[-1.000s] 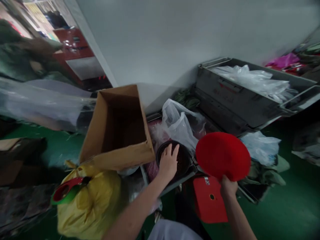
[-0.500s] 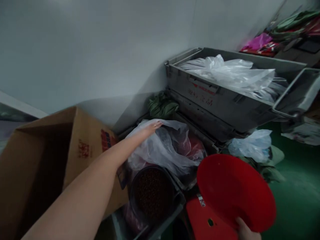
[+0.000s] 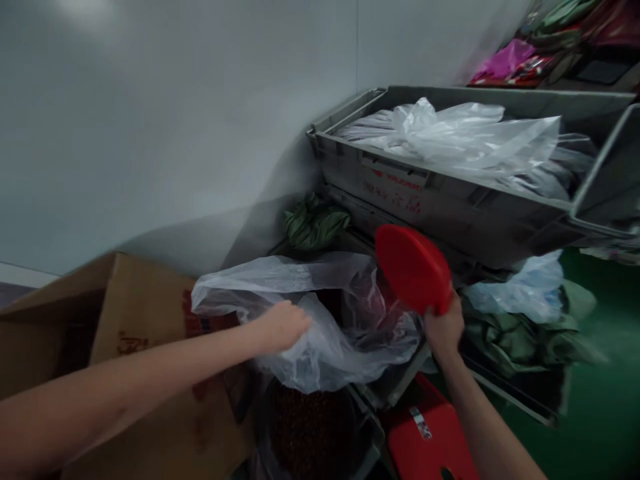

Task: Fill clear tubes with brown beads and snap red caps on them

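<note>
My left hand is closed on the near edge of a clear plastic bag. The bag's mouth gapes, and something reddish shows through its side. In my right hand is a red plastic basin, gripped by its rim and tilted up beside the bag's opening. Just below the bag, a dark round tub holds many small brown pieces, too small to name. Part of the tub's far rim is hidden under the plastic.
An open cardboard box stands at left. Grey crates with plastic-wrapped contents are stacked along the wall at right. A red stool-like piece sits near the front. Green cloth and a bluish plastic bag lie around.
My right hand has raised the red basin from the lower right to the bag's mouth, tipping it on edge. My left hand has drawn the bag's edge down and nearer, over the tub.
</note>
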Demonstrator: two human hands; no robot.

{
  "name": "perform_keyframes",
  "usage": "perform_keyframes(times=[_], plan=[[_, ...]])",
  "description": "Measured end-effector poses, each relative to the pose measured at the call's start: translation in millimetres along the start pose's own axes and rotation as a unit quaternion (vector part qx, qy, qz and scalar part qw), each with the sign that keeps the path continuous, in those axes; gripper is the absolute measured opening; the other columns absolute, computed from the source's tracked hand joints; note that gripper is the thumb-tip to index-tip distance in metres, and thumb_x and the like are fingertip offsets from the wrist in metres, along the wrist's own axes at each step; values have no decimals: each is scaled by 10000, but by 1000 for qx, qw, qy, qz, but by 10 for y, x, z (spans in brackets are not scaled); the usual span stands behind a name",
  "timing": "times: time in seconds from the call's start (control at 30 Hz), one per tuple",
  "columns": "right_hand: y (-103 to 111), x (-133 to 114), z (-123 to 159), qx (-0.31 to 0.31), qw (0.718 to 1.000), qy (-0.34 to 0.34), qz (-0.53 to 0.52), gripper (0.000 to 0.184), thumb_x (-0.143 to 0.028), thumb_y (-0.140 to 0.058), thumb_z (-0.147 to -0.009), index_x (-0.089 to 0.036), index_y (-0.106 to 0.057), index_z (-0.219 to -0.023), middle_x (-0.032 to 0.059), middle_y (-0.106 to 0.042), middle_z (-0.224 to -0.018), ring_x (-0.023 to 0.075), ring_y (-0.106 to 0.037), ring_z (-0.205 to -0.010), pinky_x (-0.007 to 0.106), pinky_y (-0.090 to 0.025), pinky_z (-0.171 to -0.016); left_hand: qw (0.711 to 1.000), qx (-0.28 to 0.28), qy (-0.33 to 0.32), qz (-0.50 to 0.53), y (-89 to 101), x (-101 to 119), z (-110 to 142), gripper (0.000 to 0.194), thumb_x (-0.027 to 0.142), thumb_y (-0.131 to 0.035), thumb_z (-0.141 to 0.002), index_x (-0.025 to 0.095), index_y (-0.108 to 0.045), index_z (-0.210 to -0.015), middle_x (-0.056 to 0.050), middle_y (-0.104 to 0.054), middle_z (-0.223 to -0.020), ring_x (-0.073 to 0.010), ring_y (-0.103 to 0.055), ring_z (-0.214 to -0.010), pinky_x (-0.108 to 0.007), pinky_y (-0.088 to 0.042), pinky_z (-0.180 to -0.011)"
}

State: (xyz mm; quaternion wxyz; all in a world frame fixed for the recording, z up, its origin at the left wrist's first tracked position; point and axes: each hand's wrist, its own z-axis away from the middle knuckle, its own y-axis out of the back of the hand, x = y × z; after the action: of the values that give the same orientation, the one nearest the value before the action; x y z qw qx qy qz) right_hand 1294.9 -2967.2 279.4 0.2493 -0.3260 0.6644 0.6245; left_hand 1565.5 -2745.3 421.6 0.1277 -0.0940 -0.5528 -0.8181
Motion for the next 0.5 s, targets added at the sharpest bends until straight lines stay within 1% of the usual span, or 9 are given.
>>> perform_keyframes(times=[0.07,0.13,0.17,0.23,0.3,0.33,0.4,0.47,0.5], plan=[[-405,-449,-347,-28,996,80,25,650,-190,-438,-782,-105,-312,-1414,191,-518,-1275,305,-603,-986,415,-488,-803,998,12,-54,-35,76,214,156,168,94,-496,-748,190,-632,-767,-150,-680,-903,-308,-622,-946,-451,-409,-909],[-761,-789,-549,-96,977,163,97,638,-143,-397,-831,-94,-229,-1444,222,-439,-1352,288,-615,-971,396,-494,-788,995,54,-64,-62,187,289,287,212,88,-459,-787,200,-637,-811,-164,-622,-1189,-330,-509,-1201,-510,-310,-1029],[-907,-895,-586,-139,960,201,135,635,-111,-371,-845,-96,-201,-1456,233,-415,-1371,286,-619,-976,396,-494,-794,992,81,-46,-81,248,258,340,229,81,-450,-792,206,-639,-817,-147,-548,-1322,-340,-414,-1301,-559,-225,-1073],[-1114,-947,-532,-203,934,245,163,602,-66,-354,-855,-150,-271,-1445,207,-457,-1348,272,-637,-949,398,-497,-800,984,137,38,-108,356,59,406,236,71,-452,-780,209,-643,-793,-96,-400,-1474,-373,-234,-1402,-665,-45,-1074],[-1189,-797,-328,-261,912,271,166,559,-37,-367,-850,-206,-404,-1381,159,-543,-1273,252,-651,-924,384,-500,-809,969,180,162,-55,409,-261,400,191,108,-483,-782,205,-646,-759,-72,-391,-1482,-404,-156,-1417,-717,13,-1035],[-1179,-663,-190,-290,900,280,168,542,-25,-382,-841,-218,-458,-1343,141,-575,-1237,243,-655,-925,370,-500,-817,954,191,233,15,404,-433,361,156,145,-509,-788,198,-646,-735,-78,-448,-1435,-416,-178,-1405,-721,-29,-1035],[-1089,-327,104,-341,880,283,174,520,3,-399,-817,-203,-530,-1276,133,-615,-1188,230,-656,-952,337,-496,-837,895,192,357,184,328,-734,204,153,215,-549,-798,172,-634,-678,-104,-609,-1212,-417,-358,-1310,-676,-224,-1024],[-959,20,346,-376,869,262,185,562,34,-396,-778,-164,-521,-1289,155,-621,-1191,230,-675,-899,335,-510,-796,839,185,421,292,187,-912,-61,214,247,-533,-835,142,-625,-673,-101,-666,-960,-361,-556,-1101,-574,-421,-923],[-902,173,431,-387,868,246,191,579,39,-389,-769,-145,-505,-1305,166,-626,-1185,232,-681,-878,338,-514,-780,822,187,431,320,105,-945,-230,221,261,-520,-860,130,-633,-722,-91,-662,-909,-314,-603,-1006,-516,-479,-865]])
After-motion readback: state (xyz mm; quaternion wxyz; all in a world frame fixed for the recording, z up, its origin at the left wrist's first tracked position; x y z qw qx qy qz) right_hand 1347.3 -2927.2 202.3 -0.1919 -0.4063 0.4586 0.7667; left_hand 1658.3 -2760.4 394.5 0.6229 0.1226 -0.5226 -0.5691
